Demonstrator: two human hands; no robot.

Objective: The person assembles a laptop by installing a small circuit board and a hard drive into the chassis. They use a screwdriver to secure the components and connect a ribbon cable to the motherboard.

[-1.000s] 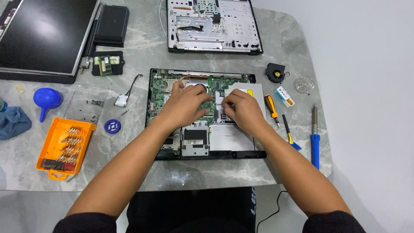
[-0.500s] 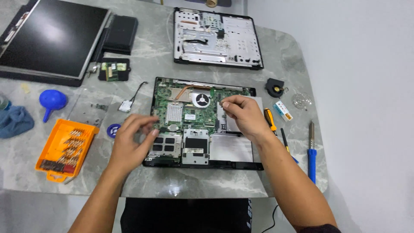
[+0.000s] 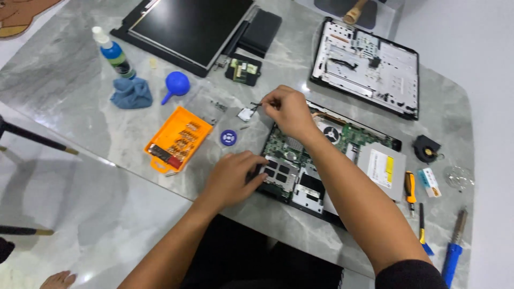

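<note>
An opened laptop base [image 3: 348, 160] with a green circuit board lies on the grey marble table [image 3: 80, 80]. My left hand [image 3: 233, 176] rests on its near left corner, fingers spread on the metal covers. My right hand [image 3: 286, 109] reaches past the base's far left corner, its fingertips pinched on a thin black wire that leads to a small white card [image 3: 245, 113] lying on the table.
An orange screwdriver-bit case [image 3: 176, 139], a blue disc [image 3: 228, 137], a blue blower [image 3: 175, 84], a blue cloth [image 3: 131, 92] and a bottle [image 3: 113, 52] lie left. A screen panel [image 3: 187, 27] and a keyboard shell [image 3: 367, 67] are behind. Screwdrivers [image 3: 409, 190] and a fan [image 3: 426, 147] lie right.
The view has swung left. My right hand moved from the board's middle to the far left corner by the small card. My left hand slid onto the base's near left corner.
</note>
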